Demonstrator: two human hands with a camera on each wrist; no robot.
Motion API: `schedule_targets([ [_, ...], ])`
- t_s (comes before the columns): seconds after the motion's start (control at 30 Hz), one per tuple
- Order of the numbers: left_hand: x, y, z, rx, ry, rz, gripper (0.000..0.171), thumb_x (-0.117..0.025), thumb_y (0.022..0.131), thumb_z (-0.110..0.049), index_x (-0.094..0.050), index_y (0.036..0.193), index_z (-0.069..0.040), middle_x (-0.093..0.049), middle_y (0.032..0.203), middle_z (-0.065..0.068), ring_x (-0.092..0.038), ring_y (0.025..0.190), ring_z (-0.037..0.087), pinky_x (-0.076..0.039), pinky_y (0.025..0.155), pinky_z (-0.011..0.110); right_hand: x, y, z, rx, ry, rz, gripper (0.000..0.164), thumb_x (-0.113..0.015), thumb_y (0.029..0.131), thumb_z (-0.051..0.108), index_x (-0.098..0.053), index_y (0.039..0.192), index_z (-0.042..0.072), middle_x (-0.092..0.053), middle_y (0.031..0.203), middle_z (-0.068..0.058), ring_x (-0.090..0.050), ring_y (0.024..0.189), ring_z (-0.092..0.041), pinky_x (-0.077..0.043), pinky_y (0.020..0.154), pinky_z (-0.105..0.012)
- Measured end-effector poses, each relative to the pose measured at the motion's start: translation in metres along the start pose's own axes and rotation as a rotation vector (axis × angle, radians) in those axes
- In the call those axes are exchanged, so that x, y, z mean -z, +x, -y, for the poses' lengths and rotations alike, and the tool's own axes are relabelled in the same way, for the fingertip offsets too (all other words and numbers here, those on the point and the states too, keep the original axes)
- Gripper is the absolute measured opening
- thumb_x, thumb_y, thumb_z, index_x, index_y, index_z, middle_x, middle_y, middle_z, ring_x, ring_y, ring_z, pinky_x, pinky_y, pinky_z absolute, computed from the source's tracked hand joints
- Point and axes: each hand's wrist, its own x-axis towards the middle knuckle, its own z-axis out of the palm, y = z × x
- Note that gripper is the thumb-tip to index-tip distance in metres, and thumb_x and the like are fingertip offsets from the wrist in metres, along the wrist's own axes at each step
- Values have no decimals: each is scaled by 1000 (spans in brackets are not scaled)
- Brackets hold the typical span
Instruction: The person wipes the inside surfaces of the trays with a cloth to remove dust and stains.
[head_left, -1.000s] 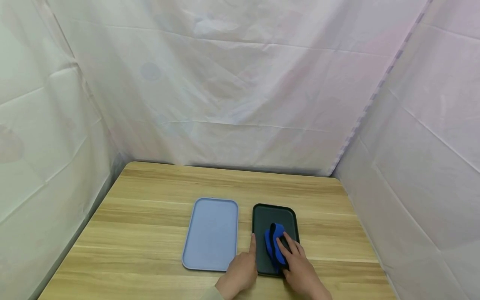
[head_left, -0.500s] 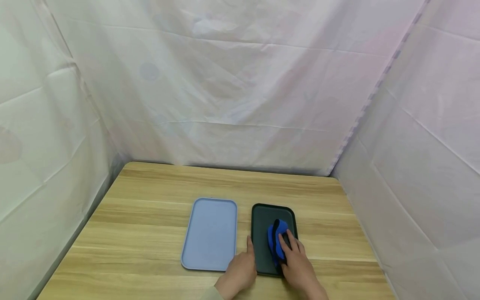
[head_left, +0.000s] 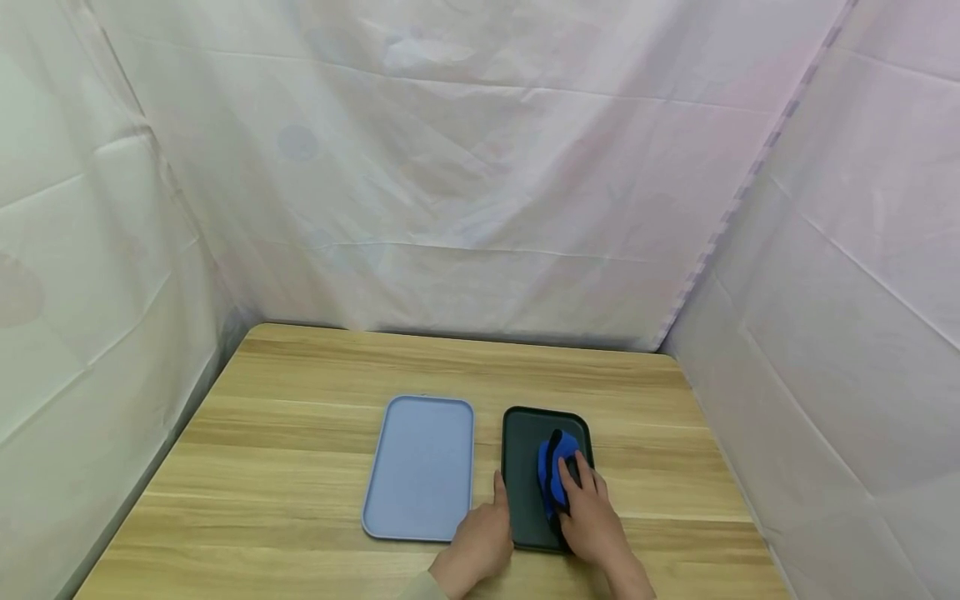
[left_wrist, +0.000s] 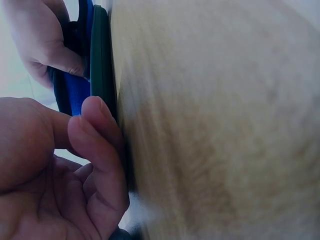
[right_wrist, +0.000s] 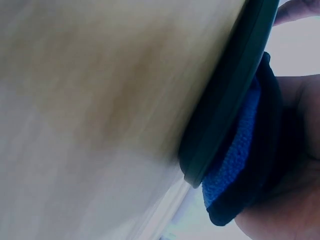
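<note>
A dark green tray (head_left: 525, 500) lies flat on the table. My right hand (head_left: 596, 521) grips a folded blue cloth with black edging (head_left: 552, 467) and presses it on the tray's right half. In the right wrist view the fuzzy blue side of the cloth (right_wrist: 232, 160) lies against the tray (right_wrist: 225, 105). My left hand (head_left: 483, 533) holds the tray's near left corner, its index finger pointing forward along the left edge. In the left wrist view curled fingers (left_wrist: 102, 150) meet the tray's rim (left_wrist: 101, 55). The cloth's right part is hidden under my right hand.
A light blue tray (head_left: 422, 471) lies just left of the dark one, close to my left hand. Both trays rest on a wood-grain table (head_left: 285, 467). Pale cloth curtains (head_left: 465, 183) hang behind the table and on both sides.
My right hand and the blue cloth have slid forward and slightly right over the dark tray. My left hand and both trays have stayed almost still.
</note>
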Motion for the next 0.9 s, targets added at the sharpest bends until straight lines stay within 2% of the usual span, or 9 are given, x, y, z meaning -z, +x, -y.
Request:
schedule_targets([
  [0.2,1,0,0,-3,14,-11,90,-70,90,-6,-17,161,10,-50,55,-1,-46,45,14,-38,44,32,2,3,4,26,-1,-48,74,-74,90,9,-43,157,4,-24,167,-28,-28,148,-54,-43,107,-67],
  [0.53,-1,0,2,-28,25,-14,90,-70,89,-5,-17,160,11,-49,54,-3,-44,44,13,-38,43,31,0,9,8,45,-19,-97,71,-74,89,8,-45,152,-7,-22,166,-34,-16,154,-54,-27,121,-63],
  [0.9,-1,-1,1,-37,-2,-15,89,-69,89,-4,-17,160,12,-48,52,-3,-43,43,13,-36,42,31,0,22,6,45,-16,-87,69,-71,90,8,-44,151,-11,-22,166,-34,-18,155,-51,-25,123,-61],
])
